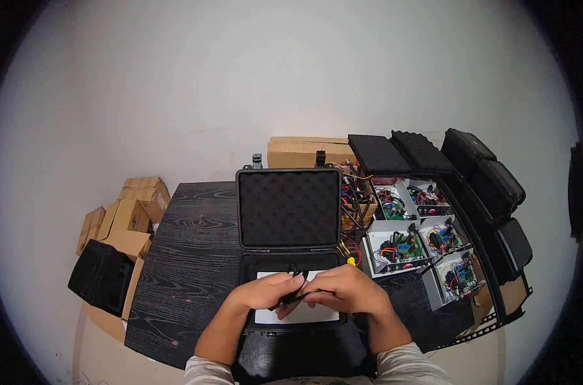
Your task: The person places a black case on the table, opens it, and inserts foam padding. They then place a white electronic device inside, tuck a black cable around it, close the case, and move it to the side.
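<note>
Head view, looking down at a dark table (189,269). An open black case (288,208) stands in the middle, its foam-lined lid upright. Trays (394,247) of wired circuit boards lie to the right, with foam pads (378,154) behind them and cardboard boxes (134,215) to the left. Nothing blocks the hands. The left hand (266,292) and right hand (346,289) meet, fingers pinched closed on a small black part (295,292). It sits between both hands, just above a white sheet (304,314) in the case.

Plain white wall (304,77), dark wood-grain table (189,256), cardboard boxes (137,205) on pale floor (99,359) at left.
</note>
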Available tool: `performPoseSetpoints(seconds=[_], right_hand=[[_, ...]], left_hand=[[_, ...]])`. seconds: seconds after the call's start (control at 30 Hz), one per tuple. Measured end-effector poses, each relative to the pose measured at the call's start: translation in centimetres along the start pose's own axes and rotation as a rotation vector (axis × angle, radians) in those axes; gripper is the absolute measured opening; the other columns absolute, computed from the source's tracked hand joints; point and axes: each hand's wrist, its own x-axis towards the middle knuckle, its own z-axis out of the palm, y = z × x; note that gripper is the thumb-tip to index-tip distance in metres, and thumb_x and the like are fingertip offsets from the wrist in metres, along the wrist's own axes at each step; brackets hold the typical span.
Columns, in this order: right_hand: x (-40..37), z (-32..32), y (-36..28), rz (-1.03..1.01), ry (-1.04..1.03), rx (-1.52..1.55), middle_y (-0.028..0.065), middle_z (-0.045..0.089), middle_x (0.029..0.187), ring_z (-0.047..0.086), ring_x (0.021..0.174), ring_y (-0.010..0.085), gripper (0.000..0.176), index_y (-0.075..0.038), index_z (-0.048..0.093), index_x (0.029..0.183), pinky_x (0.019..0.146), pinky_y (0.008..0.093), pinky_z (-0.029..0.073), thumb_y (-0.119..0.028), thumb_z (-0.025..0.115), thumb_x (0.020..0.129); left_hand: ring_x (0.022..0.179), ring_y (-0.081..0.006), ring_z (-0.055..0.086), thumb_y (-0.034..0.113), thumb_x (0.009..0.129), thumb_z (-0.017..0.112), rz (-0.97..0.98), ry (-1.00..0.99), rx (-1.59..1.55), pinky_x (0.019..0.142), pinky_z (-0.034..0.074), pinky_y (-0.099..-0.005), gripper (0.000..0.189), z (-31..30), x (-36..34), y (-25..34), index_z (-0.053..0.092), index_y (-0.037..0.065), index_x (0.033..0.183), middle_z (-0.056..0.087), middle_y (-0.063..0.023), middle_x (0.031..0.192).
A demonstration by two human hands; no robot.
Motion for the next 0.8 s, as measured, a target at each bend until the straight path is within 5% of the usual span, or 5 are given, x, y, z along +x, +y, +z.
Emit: performPoseSetpoints(seconds=[0.17, 0.3, 0.47, 0.57, 0.8], right_hand=[[0.4, 0.2, 0.6, -0.013, 0.176, -0.124, 0.0094, 0.071, 0.084, 0.069, 0.072, 0.0269, 0.014, -0.006, 0.078, 0.106, 0.065, 0.0367, 0.053, -0.01, 0.078, 0.093], [1.2, 0.7, 1.6, 0.057, 0.331, -0.115, 0.011, 0.07, 0.087, 0.068, 0.077, 0.0244, 0.019, -0.004, 0.077, 0.113, 0.07, 0.0342, 0.052, 0.0, 0.068, 0.097], [1.9, 2.1, 3.9, 0.129, 0.321, -0.1, 0.0113, 0.066, 0.093, 0.063, 0.078, 0.0209, 0.041, -0.006, 0.069, 0.136, 0.073, 0.0333, 0.052, 0.006, 0.057, 0.098], [1.5, 3.2, 4.9, 0.211, 0.21, -0.131, 0.0203, 0.068, 0.104, 0.069, 0.097, 0.0386, 0.048, -0.003, 0.058, 0.146, 0.087, 0.0435, 0.055, 0.004, 0.053, 0.1], [0.8, 3.7, 4.1, 0.418, -0.206, -0.365, 0.0273, 0.074, 0.114, 0.072, 0.104, 0.048, 0.039, -0.005, 0.056, 0.143, 0.089, 0.0578, 0.057, -0.022, 0.051, 0.108]], left_hand=[[0.051, -0.0099, 0.057, 0.04, 0.114, 0.05, 0.089, -0.075, 0.014, 0.07, 0.056, -0.0293, 0.047, -0.8, -0.2, -2.3, 0.07, 0.003, 0.093, 0.057, -0.0008, 0.053], [0.049, -0.0125, 0.057, 0.033, 0.111, 0.056, 0.314, -0.009, -0.259, 0.119, 0.046, -0.0519, 0.045, -0.6, -0.9, -1.0, 0.062, 0.003, 0.078, 0.056, -0.0031, 0.051], [0.053, -0.0172, 0.059, 0.037, 0.113, 0.05, 0.638, 0.072, -0.538, 0.118, 0.045, -0.0559, 0.046, -0.9, -0.3, -2.0, 0.062, 0.002, 0.087, 0.053, -0.0049, 0.051], [0.06, -0.021, 0.059, 0.034, 0.117, 0.039, 0.843, 0.129, -0.779, 0.12, 0.043, -0.0544, 0.043, -1.1, 1.0, -2.3, 0.065, 0.002, 0.104, 0.053, -0.0047, 0.055], [0.103, -0.0291, 0.075, 0.034, 0.117, 0.041, 0.669, 0.678, -0.759, 0.112, 0.052, -0.0494, 0.042, -0.7, 2.3, -1.9, 0.064, -0.001, 0.116, 0.07, -0.0103, 0.08]])
